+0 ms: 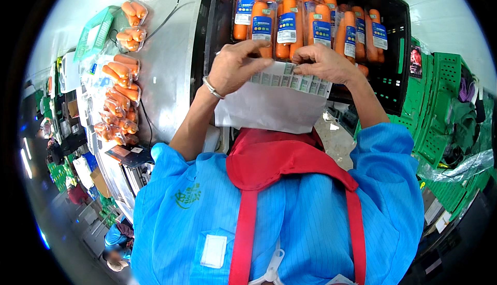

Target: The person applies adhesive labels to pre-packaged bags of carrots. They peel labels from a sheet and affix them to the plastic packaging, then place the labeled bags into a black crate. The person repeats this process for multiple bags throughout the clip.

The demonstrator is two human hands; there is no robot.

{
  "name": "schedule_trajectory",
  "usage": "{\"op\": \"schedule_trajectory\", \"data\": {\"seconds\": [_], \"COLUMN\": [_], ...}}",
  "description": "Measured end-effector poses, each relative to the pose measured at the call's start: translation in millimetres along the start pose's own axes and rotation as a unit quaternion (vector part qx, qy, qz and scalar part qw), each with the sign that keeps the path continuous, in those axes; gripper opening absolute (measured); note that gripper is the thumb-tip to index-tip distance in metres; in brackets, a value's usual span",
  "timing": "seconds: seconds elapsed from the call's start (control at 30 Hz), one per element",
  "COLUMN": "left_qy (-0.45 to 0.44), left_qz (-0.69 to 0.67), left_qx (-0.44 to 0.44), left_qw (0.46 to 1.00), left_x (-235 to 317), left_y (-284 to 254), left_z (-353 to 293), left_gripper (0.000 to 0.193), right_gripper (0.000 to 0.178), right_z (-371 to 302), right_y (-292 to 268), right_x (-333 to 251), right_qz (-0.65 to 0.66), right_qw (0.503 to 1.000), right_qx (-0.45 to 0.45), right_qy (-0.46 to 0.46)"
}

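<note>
A white sheet of small green-and-white labels hangs between my hands in front of a black crate. My left hand, with a bracelet on its wrist, is curled at the sheet's upper left edge, its thumb against it. My right hand pinches the sheet's top edge near the middle. Just beyond my fingers, clear packs of carrots with blue-and-white labels stand upright in the crate. My fingertips partly cover the nearest packs.
Several clear-wrapped carrot packs lie along the metal table at left, with a black cable beside them. A green basket is farther back. Green crates stand at right. Another person is at lower left.
</note>
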State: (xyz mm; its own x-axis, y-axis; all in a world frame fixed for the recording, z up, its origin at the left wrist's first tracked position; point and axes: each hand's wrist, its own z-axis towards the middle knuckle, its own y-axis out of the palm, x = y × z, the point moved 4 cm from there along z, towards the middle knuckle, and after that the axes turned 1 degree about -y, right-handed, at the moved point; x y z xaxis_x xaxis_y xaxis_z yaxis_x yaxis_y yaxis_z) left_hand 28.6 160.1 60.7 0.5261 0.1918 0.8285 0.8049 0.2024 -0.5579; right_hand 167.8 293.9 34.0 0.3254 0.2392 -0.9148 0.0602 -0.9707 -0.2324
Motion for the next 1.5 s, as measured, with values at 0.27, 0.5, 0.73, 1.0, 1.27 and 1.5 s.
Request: {"op": "schedule_trajectory", "data": {"seconds": [0.27, 0.5, 0.73, 1.0, 1.27, 1.5], "left_qy": [-0.062, -0.148, -0.163, -0.164, -0.204, -0.210], "left_qz": [-0.018, -0.082, -0.028, -0.013, -0.037, -0.034], "left_qx": [-0.066, -0.103, -0.091, -0.090, -0.071, -0.067], "left_qw": [0.996, 0.980, 0.982, 0.982, 0.976, 0.975], "left_x": [-6, -25, -25, -19, -8, 3], "left_y": [22, 36, 39, 37, 38, 46], "left_z": [18, 27, 28, 12, 4, 3], "left_gripper": [0.015, 0.022, 0.025, 0.019, 0.014, 0.014], "right_gripper": [0.012, 0.011, 0.004, 0.011, 0.005, 0.013], "right_z": [-12, -24, -36, -48, -21, -11], "right_y": [0, 14, -56, -140, -130, -127], "right_x": [-16, -7, 53, 237, 235, 246], "right_qz": [-0.240, -0.376, 0.245, 0.434, 0.429, 0.350], "right_qw": [0.910, 0.808, 0.875, 0.679, 0.687, 0.726], "right_qx": [0.241, 0.335, 0.408, 0.583, 0.578, 0.577], "right_qy": [-0.235, -0.306, -0.088, 0.099, 0.100, 0.130]}}
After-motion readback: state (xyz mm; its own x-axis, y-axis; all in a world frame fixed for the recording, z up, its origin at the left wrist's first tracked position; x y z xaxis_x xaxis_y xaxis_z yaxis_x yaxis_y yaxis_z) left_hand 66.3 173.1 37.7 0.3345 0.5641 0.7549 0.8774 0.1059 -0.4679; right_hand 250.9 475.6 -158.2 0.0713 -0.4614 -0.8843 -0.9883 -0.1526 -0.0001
